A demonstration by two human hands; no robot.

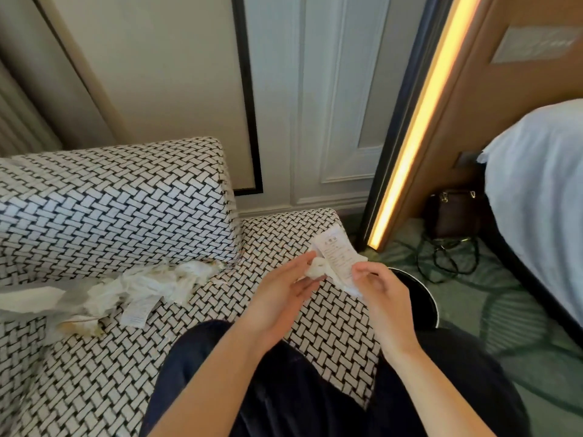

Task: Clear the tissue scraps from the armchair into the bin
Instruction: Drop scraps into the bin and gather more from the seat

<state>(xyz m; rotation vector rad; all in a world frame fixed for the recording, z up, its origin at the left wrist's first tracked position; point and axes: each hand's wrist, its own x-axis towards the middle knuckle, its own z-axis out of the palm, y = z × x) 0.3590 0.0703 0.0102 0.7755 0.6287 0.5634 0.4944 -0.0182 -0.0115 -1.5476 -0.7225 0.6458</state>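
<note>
The armchair (104, 197) has a black-and-white woven pattern. A heap of crumpled, stained tissue scraps (148, 287) lies on its seat by the backrest, with a small printed slip (137, 313) at its front. Over the chair's right arm, my right hand (383, 298) pinches a printed receipt with crumpled tissue (336, 258). My left hand (284, 294) holds the same bundle from the left, fingertips on the tissue wad. The black round bin (419, 298) stands on the floor right behind my right hand, mostly hidden by it.
A white paper sheet (28, 299) lies at the seat's left edge. A dark handbag (454, 212) and black cables (448, 257) sit on the green carpet by the lit wooden panel. A bed with white linen (542, 190) fills the right. My dark-trousered legs are below.
</note>
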